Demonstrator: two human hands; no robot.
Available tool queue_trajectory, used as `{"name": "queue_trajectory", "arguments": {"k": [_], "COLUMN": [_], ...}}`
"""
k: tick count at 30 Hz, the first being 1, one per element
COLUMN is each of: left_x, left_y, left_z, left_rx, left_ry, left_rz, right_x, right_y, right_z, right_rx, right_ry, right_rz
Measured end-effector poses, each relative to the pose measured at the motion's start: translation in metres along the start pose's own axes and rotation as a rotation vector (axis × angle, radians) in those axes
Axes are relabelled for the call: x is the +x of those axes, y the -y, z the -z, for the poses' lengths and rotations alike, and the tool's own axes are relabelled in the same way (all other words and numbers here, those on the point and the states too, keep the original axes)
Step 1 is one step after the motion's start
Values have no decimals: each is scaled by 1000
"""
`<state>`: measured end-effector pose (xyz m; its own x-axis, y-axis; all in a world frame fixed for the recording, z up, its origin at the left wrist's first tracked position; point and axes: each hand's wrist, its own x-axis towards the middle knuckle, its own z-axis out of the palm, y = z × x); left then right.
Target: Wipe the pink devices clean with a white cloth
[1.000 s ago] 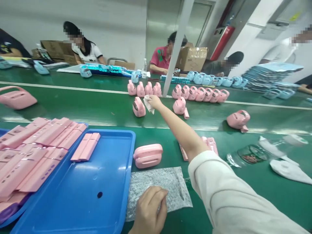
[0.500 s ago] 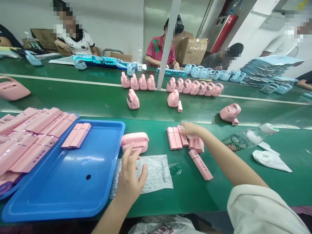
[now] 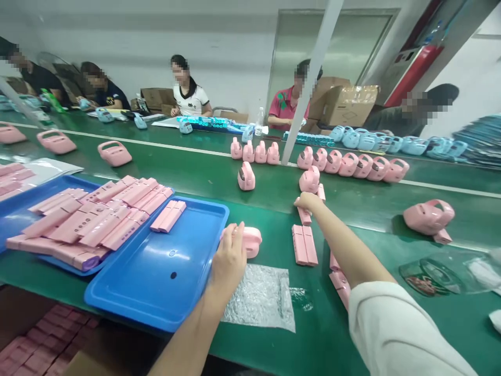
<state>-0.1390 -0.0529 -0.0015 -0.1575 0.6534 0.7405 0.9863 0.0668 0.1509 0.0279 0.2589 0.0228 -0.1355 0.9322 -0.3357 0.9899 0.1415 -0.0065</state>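
My left hand (image 3: 230, 256) grips the left end of a pink rounded case with a carrying handle (image 3: 253, 242), which lies on the green table just right of the blue tray (image 3: 129, 303). Stretched forward, my right hand (image 3: 309, 202) pinches a narrow pink oblong block (image 3: 304, 217) close to the conveyor edge. Below it two similar pink blocks (image 3: 304, 245) lie side by side. More pink blocks (image 3: 341, 287) are partly covered by my right forearm. A clear bubble-wrap bag (image 3: 261, 297) lies flat in front of my left hand.
At left a second tray holds a heap of pink blocks (image 3: 94, 222); one pair (image 3: 168, 215) sits in the nearer tray. Pink handled cases (image 3: 354, 164) stand along the conveyor (image 3: 188, 167). A plastic bottle (image 3: 434, 274) lies at right. Several co-workers sit across.
My left hand has closed on the pink case. The right hand has carried one pink block forward, away from the pair beside it. The view has swung left.
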Motion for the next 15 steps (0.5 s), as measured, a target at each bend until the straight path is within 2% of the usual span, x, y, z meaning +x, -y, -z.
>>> {"name": "queue_trajectory", "arguments": {"k": [3,8,11,15], "left_x": [-6,-11,-11,-10], "left_y": [-3,-4,-5,-5], "left_z": [1,6,7,6], "left_rx": [4,-31,-54,-72], "left_ry": [-62,-115,-117,-109], "left_rz": [-12,-6,-14,-17], "right_x": [15,24,22,4], "right_y": [41,99,114,108], "right_z": [9,16,18,23], "right_rx": [79,305,438,578], "right_ry": [-41,-220,-268,-203], "right_rz": [43,141,146,181]}}
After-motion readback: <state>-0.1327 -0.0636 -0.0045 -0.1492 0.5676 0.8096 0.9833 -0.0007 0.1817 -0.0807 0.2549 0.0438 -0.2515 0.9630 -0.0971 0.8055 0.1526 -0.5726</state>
